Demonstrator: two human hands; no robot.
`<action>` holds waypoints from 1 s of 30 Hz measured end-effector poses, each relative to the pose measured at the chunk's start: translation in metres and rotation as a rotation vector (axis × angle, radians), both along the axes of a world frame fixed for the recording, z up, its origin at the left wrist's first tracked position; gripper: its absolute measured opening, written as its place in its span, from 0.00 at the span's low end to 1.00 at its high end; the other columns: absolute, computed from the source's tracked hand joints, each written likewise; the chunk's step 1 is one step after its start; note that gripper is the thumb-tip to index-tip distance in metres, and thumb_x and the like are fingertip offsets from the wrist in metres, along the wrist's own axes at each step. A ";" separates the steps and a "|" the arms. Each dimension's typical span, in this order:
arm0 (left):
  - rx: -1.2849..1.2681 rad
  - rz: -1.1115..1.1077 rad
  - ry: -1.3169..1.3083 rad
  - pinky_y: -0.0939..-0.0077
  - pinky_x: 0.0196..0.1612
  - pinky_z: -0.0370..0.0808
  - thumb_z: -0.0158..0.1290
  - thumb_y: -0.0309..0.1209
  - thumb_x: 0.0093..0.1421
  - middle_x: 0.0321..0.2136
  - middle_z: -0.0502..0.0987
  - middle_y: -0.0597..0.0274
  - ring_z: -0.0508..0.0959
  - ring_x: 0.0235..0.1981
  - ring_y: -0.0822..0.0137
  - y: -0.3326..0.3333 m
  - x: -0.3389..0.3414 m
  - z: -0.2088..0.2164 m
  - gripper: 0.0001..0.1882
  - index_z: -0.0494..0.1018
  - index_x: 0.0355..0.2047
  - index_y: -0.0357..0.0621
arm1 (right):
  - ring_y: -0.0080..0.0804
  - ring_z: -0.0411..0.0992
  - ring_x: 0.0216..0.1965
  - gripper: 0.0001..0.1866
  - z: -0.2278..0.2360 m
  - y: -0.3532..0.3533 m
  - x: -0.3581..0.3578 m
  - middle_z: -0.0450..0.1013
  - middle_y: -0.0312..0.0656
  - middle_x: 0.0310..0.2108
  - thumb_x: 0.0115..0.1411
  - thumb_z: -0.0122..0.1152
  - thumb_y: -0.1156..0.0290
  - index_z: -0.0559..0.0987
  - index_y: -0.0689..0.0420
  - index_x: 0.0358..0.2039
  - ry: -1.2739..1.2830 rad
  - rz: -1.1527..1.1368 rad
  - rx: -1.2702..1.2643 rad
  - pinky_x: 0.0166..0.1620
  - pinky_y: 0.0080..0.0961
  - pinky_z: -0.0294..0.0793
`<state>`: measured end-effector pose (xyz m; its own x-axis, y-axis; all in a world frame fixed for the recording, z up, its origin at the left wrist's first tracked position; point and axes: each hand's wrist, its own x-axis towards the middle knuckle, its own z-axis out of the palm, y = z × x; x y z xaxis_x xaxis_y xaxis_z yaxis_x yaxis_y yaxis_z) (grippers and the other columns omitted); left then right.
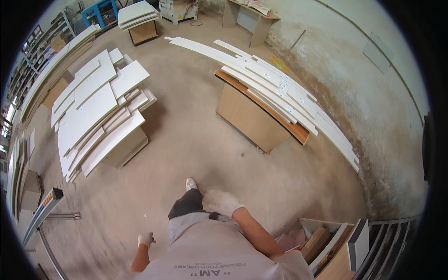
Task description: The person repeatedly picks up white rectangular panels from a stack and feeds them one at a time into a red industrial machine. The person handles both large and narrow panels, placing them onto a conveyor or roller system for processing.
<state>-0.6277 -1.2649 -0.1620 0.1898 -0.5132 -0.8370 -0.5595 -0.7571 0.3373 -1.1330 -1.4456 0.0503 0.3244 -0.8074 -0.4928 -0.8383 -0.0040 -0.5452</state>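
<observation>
My left hand, in a pale work glove, hangs beside my left hip. Nothing shows in it, and its fingers are loosely curled and a little apart. In front of my waist is my right hand, also in a pale glove; motion smears its fingers, and I make out no object there. Neither hand touches the boards. Nearest to my right arm stands a bin of upright board offcuts. A stack of white panels lies ahead on the left, and long white strips rest on a wooden-topped cabinet ahead on the right.
A metal guide rail stands at the lower left, and a slatted metal rack at the lower right. Farther off are a smaller panel stack, a white machine and a desk. A stained wall runs along the right.
</observation>
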 end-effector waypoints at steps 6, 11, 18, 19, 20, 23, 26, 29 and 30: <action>-0.105 -0.868 -0.295 0.56 0.43 0.85 0.66 0.40 0.62 0.37 0.89 0.60 0.89 0.41 0.56 -0.303 -0.068 -0.029 0.12 0.84 0.45 0.56 | 0.61 0.78 0.57 0.31 0.008 -0.094 -0.109 0.79 0.63 0.56 0.66 0.62 0.46 0.81 0.57 0.59 0.266 -0.280 0.089 0.60 0.52 0.78; -0.487 -0.638 -0.217 0.47 0.50 0.81 0.61 0.42 0.64 0.38 0.88 0.49 0.85 0.43 0.43 -0.544 -0.205 0.064 0.13 0.86 0.39 0.47 | 0.61 0.74 0.63 0.38 -0.005 -0.171 -0.203 0.76 0.59 0.62 0.67 0.62 0.41 0.74 0.55 0.68 0.295 -0.414 0.034 0.66 0.49 0.73; -0.763 -0.845 -0.315 0.49 0.59 0.75 0.62 0.51 0.65 0.32 0.85 0.44 0.71 0.59 0.33 -0.698 -0.416 0.170 0.24 0.84 0.37 0.38 | 0.59 0.72 0.65 0.40 -0.013 -0.329 -0.421 0.70 0.61 0.68 0.66 0.64 0.51 0.68 0.61 0.72 0.615 -0.415 0.077 0.66 0.48 0.74; -0.768 -0.938 -0.313 0.48 0.61 0.74 0.63 0.52 0.65 0.32 0.85 0.44 0.71 0.59 0.33 -0.717 -0.447 0.169 0.25 0.84 0.38 0.38 | 0.58 0.69 0.70 0.45 -0.009 -0.361 -0.461 0.64 0.60 0.74 0.65 0.65 0.51 0.63 0.62 0.75 0.565 -0.568 0.062 0.69 0.47 0.72; -0.785 -1.037 -0.322 0.48 0.63 0.72 0.63 0.52 0.64 0.32 0.84 0.44 0.71 0.59 0.32 -0.736 -0.477 0.168 0.25 0.83 0.39 0.38 | 0.59 0.66 0.71 0.51 -0.008 -0.386 -0.490 0.61 0.62 0.75 0.61 0.69 0.47 0.60 0.63 0.76 0.639 -0.561 -0.044 0.70 0.47 0.70; -0.812 -1.516 -0.482 0.35 0.68 0.63 0.64 0.55 0.63 0.41 0.81 0.40 0.71 0.59 0.27 -0.812 -0.572 0.163 0.29 0.81 0.43 0.37 | 0.63 0.61 0.73 0.68 -0.002 -0.459 -0.560 0.57 0.66 0.75 0.46 0.80 0.40 0.57 0.64 0.77 0.821 -0.543 -0.201 0.71 0.46 0.67; -1.090 -1.658 -0.375 0.15 0.68 0.52 0.61 0.61 0.63 0.57 0.74 0.33 0.67 0.63 0.19 -0.876 -0.676 0.164 0.37 0.79 0.50 0.34 | 0.64 0.61 0.72 0.69 0.006 -0.507 -0.610 0.59 0.67 0.73 0.44 0.81 0.41 0.57 0.66 0.77 0.896 -0.398 -0.054 0.71 0.45 0.66; -0.954 -1.913 -0.453 0.07 0.68 0.44 0.56 0.68 0.64 0.66 0.67 0.28 0.61 0.70 0.16 -0.926 -0.772 0.165 0.46 0.76 0.58 0.31 | 0.61 0.60 0.73 0.68 0.000 -0.530 -0.637 0.62 0.65 0.71 0.43 0.79 0.41 0.57 0.65 0.76 0.809 -0.299 0.049 0.72 0.46 0.64; -0.961 -2.018 -0.487 0.07 0.68 0.43 0.54 0.69 0.64 0.69 0.65 0.26 0.59 0.71 0.16 -0.939 -0.798 0.166 0.49 0.75 0.61 0.30 | 0.60 0.60 0.74 0.64 -0.004 -0.532 -0.642 0.62 0.64 0.70 0.46 0.78 0.44 0.58 0.65 0.76 0.781 -0.278 0.051 0.72 0.46 0.63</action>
